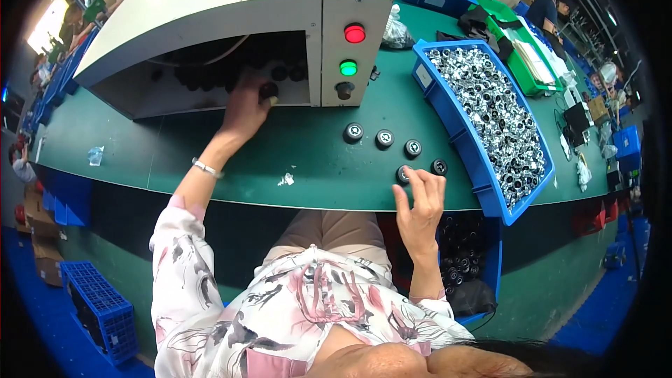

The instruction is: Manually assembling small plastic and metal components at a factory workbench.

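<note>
Five black caps (384, 139) dot the green bench (315, 168), right of centre in the frame. Which step is this?

Handling caps at the white machine (231, 7), upper left, it seems; the left hand (245, 106) appears to pinch a cap (268, 91) there.

Next?

Likely a grip: the right hand (421, 203), thumb and fingers spread, hovers by the nearest cap (402, 176).

Black round caps (384, 139) | five upright, pale-marked tops, on green table (308, 161) | one in left hand (244, 108)
</note>
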A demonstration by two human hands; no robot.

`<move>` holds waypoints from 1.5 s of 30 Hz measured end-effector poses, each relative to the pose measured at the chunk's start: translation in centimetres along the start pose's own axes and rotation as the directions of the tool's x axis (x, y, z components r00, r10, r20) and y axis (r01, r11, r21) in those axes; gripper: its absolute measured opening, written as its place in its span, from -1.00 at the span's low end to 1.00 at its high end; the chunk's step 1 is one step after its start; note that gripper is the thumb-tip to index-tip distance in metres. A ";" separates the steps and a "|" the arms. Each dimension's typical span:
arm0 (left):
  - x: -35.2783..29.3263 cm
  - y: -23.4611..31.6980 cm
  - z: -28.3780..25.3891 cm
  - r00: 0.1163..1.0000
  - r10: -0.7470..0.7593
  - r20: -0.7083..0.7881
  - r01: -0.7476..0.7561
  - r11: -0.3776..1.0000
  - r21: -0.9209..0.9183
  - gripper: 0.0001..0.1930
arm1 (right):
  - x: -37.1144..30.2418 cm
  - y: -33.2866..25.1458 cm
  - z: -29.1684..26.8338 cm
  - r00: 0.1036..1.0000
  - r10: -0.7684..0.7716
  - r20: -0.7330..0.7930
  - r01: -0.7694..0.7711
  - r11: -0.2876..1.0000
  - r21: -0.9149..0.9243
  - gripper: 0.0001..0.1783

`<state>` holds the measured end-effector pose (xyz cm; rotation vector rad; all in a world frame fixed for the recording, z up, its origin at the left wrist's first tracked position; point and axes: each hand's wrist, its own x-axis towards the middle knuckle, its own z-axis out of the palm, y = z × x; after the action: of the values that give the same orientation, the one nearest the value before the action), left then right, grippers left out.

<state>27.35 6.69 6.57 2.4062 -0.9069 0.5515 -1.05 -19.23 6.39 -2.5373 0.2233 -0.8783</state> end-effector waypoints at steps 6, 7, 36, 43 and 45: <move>-5.9 12.0 -2.7 0.996 0.080 0.049 -0.041 0.840 -0.541 -0.57 | 1.8 -4.7 3.0 0.955 0.017 0.296 -0.213 0.733 0.645 -0.58; -6.8 13.2 -2.8 0.995 0.090 0.030 -0.057 0.813 -0.579 -0.55 | 1.9 -4.9 4.0 0.897 0.063 0.437 -0.410 0.485 0.773 -0.60; -13.8 16.7 0.2 0.742 -0.127 0.658 0.538 -0.472 -0.698 -0.65 | -0.1 -4.1 4.6 0.968 -0.222 0.115 0.110 0.792 0.601 -0.47; -13.7 17.0 -0.2 0.748 -0.006 0.664 0.571 -0.504 -0.648 -0.65 | -0.1 -2.9 3.8 0.849 -0.062 0.524 -0.513 0.140 0.847 -0.73; -13.7 17.2 -0.3 0.740 -0.007 0.673 0.572 -0.520 -0.634 -0.66 | 0.0 -2.8 3.7 0.851 -0.069 0.521 -0.511 0.120 0.851 -0.79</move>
<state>5.86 2.41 4.87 0.7192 -0.1728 -0.8704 1.27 -15.36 5.06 -1.2179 -0.1173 -0.0815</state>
